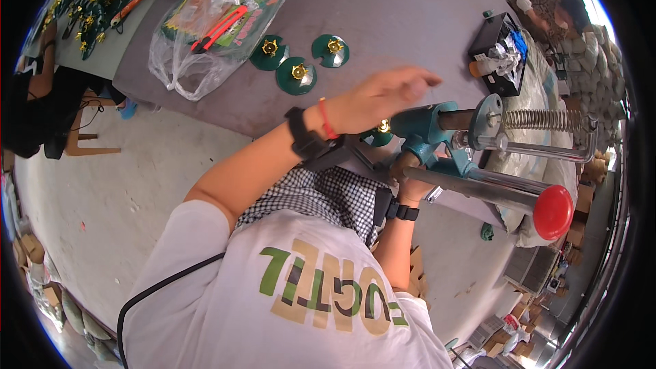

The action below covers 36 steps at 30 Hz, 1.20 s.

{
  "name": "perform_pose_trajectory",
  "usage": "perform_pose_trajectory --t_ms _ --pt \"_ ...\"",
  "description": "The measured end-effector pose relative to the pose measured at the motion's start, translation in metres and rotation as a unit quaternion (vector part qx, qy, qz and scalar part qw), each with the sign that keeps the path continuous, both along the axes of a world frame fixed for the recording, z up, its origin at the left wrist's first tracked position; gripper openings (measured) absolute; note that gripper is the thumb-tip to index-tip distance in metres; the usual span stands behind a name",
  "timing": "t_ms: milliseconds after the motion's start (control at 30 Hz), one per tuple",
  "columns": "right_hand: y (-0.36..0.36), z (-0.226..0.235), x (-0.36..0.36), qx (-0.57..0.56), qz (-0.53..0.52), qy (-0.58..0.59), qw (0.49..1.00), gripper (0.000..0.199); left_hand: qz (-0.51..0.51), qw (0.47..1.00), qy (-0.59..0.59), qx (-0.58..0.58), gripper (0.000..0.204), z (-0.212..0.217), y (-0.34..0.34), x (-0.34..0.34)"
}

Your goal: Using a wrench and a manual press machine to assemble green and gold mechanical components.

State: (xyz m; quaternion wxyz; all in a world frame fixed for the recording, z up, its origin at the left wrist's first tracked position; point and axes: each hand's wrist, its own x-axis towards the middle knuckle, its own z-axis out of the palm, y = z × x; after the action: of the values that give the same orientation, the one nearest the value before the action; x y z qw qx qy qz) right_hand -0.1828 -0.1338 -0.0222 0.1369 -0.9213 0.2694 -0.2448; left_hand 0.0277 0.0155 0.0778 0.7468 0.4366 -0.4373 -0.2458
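Reaching over the near edge of the gray counter (403,24), the left hand (389,99) hangs above a green disc (372,139) with a gold piece, which sits just left of the teal hand press (425,123). Its fingers stretch right but are blurred; I cannot tell whether they pinch anything. The right hand (413,189) is at the near side of the press, partly hidden by the lever (471,191) with its red knob (553,212); whether its fingers are clenched or released I cannot tell. Farther left lie three more green discs (298,78) with gold pieces. Beside them, a clear plastic bag (179,68) contains a printed green-and-orange sheet (195,14); a red-and-black cutter (220,29) lies in or on it. At the far right, a black box (478,44) holds crumpled clear plastic (504,61) and something blue (518,46).
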Motion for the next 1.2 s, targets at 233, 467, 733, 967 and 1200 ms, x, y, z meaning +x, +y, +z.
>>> perform_pose_trajectory --t_ms 233,467,733,967,1200 --pt "-0.012 -0.023 0.004 -0.123 0.011 -0.029 0.992 0.021 -0.028 0.987 -0.139 0.073 0.061 0.01 -0.021 -0.021" --pt "-0.008 -0.018 0.02 -0.169 -0.004 -0.078 0.982 0.03 0.069 0.979 -0.178 0.076 0.065 0.012 -0.015 -0.033" --pt "-0.056 -0.093 -0.013 -0.139 -0.047 0.003 0.989 0.035 0.015 0.986 -0.133 0.096 0.057 0.012 0.0 -0.023" --pt "-0.137 -0.192 -0.096 -0.053 -0.067 0.035 0.996 0.028 0.165 0.97 0.001 0.178 0.039 -0.038 0.016 -0.023" --pt "-0.063 -0.069 -0.04 0.059 0.001 0.114 0.992 0.042 0.273 0.937 -0.171 0.133 0.057 -0.085 0.012 -0.045"
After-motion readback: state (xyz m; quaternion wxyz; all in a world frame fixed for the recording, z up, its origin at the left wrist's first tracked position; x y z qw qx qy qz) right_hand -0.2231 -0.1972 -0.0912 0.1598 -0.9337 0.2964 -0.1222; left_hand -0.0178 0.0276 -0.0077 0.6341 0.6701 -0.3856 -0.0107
